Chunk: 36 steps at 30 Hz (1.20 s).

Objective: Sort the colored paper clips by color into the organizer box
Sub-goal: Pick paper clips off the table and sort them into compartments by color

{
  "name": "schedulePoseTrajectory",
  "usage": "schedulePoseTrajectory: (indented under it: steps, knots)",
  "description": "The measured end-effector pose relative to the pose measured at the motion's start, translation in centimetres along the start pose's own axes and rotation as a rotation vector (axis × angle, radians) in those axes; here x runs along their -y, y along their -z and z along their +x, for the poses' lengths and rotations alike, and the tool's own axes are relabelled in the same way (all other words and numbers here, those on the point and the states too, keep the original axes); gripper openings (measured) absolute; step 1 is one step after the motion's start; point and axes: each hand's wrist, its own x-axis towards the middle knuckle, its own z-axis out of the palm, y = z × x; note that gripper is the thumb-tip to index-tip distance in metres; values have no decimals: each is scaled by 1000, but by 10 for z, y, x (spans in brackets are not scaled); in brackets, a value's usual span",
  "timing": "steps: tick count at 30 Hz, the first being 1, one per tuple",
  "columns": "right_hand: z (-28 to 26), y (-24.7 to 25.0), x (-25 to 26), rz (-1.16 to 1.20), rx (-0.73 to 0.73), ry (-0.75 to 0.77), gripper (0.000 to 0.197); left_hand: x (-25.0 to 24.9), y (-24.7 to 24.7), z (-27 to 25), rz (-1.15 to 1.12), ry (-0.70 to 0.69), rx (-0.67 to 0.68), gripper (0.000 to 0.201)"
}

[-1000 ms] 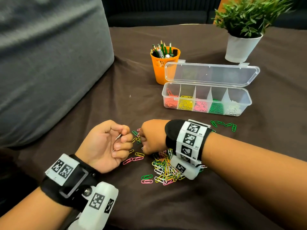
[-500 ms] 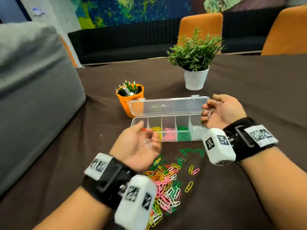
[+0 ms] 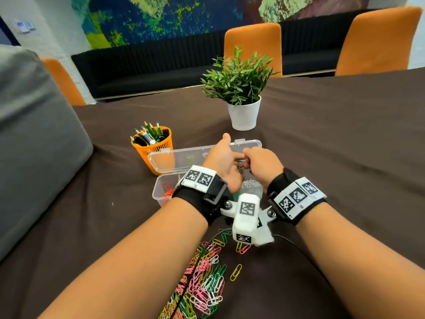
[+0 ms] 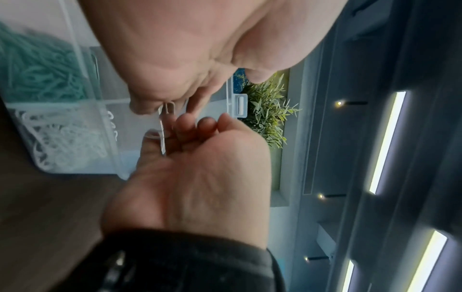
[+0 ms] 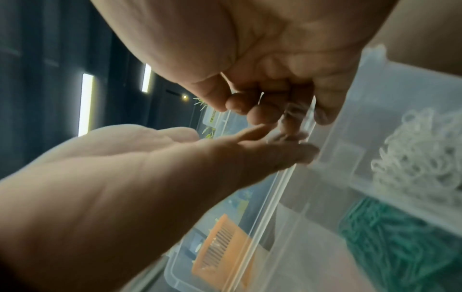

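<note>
A dark brown cloth (image 3: 333,139) covers the table, with orange chairs (image 3: 253,46) at the far side. Nearest, a loose heap of mixed paper clips (image 3: 204,288) lies on the cloth. Beyond it, both hands meet over the open clear organizer box (image 3: 161,187). The left hand (image 3: 222,161) is palm up, fingers loosely extended, white clips (image 4: 163,126) resting on them. The right hand (image 3: 262,163) pinches at those clips with thumb and fingertips. Below them the box's right end compartment holds white clips, the next one green. Farther left stands an orange pencil cup (image 3: 153,146); farther still, a potted plant (image 3: 241,88).
</note>
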Motion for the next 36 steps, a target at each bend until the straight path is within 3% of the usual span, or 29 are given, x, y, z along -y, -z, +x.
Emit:
schedulePoseTrajectory:
  steps: [7, 8, 9, 11, 13, 15, 19, 23, 25, 30, 36]
  knots:
    - [-8, 18, 17, -408, 155, 46, 8, 0, 15, 1, 53, -25, 10, 81]
    - [-8, 20, 17, -480, 188, 78, 15, -1, 17, -1, 70, -28, 23, 79]
    - [-11, 21, 17, -487, 183, 94, 24, -2, 20, -6, 103, -36, 36, 75]
    - [-12, 25, 16, -409, 142, 90, 23, -7, 27, -27, 192, -96, 72, 55]
    - [-14, 29, 13, -413, 103, 95, 19, -11, 41, -59, 352, -176, 118, 35]
    - [-17, 31, 10, -519, 153, 93, 19, -13, 64, -91, 604, -247, 149, 23]
    - [-19, 35, 7, -623, 204, 124, 13, -5, 126, -143, 1113, -295, 175, 22]
    - [-43, 30, 13, -664, 203, 240, 5, 16, 173, -189, 1492, -328, 75, 8]
    - [-74, 19, 20, -653, 288, 321, 6, 29, 193, -206, 1590, -333, 51, 10]
    - [-139, -16, 17, -664, 829, 327, 8, 67, 223, -228, 1736, -246, 90, 8]
    - [-148, -33, 2, -825, 854, 491, 19, 97, 214, -230, 1739, -492, 288, 17]
